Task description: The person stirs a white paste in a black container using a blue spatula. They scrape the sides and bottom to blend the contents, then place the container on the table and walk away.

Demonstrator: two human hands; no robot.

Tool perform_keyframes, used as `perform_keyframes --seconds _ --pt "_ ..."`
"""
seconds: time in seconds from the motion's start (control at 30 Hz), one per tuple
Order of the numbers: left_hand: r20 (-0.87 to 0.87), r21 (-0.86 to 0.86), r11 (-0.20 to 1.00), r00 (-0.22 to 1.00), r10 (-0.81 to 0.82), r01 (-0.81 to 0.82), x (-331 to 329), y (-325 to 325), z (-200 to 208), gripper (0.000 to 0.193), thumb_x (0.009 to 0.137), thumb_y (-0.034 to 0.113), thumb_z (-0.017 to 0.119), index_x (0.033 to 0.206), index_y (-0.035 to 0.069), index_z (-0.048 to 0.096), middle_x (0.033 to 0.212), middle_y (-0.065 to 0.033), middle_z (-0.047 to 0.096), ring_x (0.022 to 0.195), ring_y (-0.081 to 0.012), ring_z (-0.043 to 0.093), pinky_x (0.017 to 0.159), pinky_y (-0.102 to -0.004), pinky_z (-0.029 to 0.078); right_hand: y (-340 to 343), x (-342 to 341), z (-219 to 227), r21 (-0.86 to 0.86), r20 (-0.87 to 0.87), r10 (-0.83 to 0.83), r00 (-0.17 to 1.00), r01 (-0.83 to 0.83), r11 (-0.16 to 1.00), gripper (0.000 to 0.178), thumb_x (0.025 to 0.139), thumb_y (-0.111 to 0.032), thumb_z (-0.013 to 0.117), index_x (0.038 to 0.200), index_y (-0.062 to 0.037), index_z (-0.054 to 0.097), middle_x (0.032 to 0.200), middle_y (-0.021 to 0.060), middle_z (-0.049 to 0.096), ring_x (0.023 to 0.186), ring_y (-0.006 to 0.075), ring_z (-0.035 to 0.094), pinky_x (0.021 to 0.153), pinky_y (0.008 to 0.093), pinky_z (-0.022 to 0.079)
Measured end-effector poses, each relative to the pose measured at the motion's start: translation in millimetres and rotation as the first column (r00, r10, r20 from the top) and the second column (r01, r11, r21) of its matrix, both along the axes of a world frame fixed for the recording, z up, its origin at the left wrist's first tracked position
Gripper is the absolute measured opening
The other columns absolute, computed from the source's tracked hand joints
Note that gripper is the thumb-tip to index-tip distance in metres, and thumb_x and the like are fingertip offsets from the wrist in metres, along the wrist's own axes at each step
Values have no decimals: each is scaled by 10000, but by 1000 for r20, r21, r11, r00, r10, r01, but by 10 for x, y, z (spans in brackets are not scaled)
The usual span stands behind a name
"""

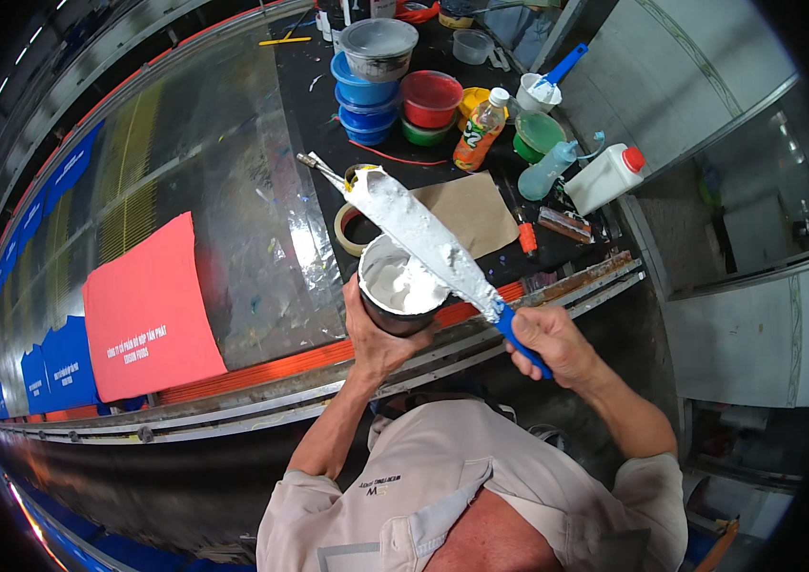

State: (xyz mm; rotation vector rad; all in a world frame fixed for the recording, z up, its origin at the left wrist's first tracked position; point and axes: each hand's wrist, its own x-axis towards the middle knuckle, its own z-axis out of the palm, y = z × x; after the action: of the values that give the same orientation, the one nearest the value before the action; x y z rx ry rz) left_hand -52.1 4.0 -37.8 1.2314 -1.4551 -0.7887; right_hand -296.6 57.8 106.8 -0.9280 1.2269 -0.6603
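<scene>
Above the left hand (378, 336) gripping one dark paint-filled tub (401, 286) — one white-coated blue-handled spatula (423, 238), right hand (549, 343) clenching it, points up-left.

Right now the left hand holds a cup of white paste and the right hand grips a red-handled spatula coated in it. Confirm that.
Not quite: the spatula has a blue handle, not red, as the head view shows. The left hand does hold the cup of white paste, and the right hand grips that coated spatula.

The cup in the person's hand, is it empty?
No, the cup in the left hand holds white paste, and the spatula in the right hand is coated with it.
</scene>
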Motion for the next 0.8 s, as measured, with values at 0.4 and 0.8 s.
perform_keyframes --seconds 0.4,0.8 --pt "4 -74 997 1000 -10 10 -123 25 112 1182 526 295 1006 1452 0 334 1302 -192 539 1202 -340 588 1019 -447 471 90 85 -224 -105 -123 21 992 -34 994 492 1061 -455 557 818 -32 623 607 6 581 484 39 497 448 209 390" --pt "-44 -124 992 999 21 -26 -10 -131 130 1114 548 296 995 1417 -3 366 1305 -200 549 1200 -351 586 1038 -463 462 328 -296 -24 93 -189 33 982 -16 996 427 1049 -370 605 826 -7 629 614 27 598 478 43 496 434 199 372"
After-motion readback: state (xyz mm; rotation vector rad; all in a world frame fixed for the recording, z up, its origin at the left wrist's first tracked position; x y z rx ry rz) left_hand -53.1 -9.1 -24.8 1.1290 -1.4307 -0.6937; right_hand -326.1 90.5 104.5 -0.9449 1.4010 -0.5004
